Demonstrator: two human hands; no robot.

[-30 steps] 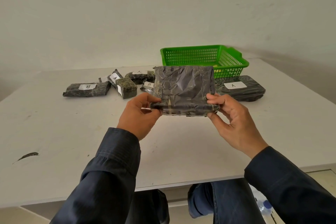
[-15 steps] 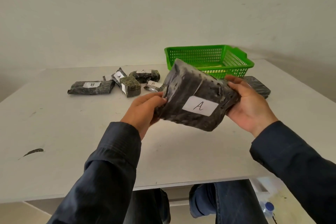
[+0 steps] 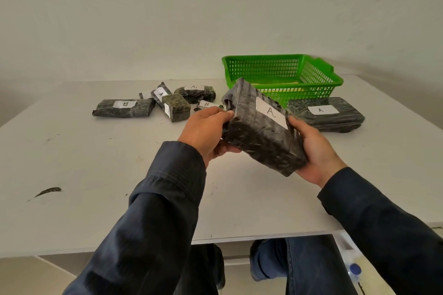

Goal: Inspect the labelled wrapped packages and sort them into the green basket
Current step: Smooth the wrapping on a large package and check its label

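Observation:
I hold a dark wrapped package [image 3: 259, 134] above the white table [image 3: 96, 175], tilted, its white label "A" facing up. My left hand [image 3: 206, 132] grips its left end and my right hand [image 3: 314, 151] grips its right end from below. The green basket [image 3: 318, 79] stands behind it at the back right. A large flat package labelled "A" [image 3: 326, 114] lies in front of the basket's right side. At the back left lie a long package labelled "B" [image 3: 123, 108], a small square package [image 3: 177, 107], two packages labelled "A" [image 3: 195, 94] and a small "B" package [image 3: 206, 104].
The table's near edge [image 3: 263, 237] runs below my forearms. A dark smear [image 3: 48, 191] marks the tabletop at the left. My legs and a bottle with a blue cap [image 3: 354, 270] show under the table. A plain wall stands behind.
I turned the package over from its plain side so the "A" label shows, then rotated it further and lowered its right end. The large "A" package behind is uncovered again.

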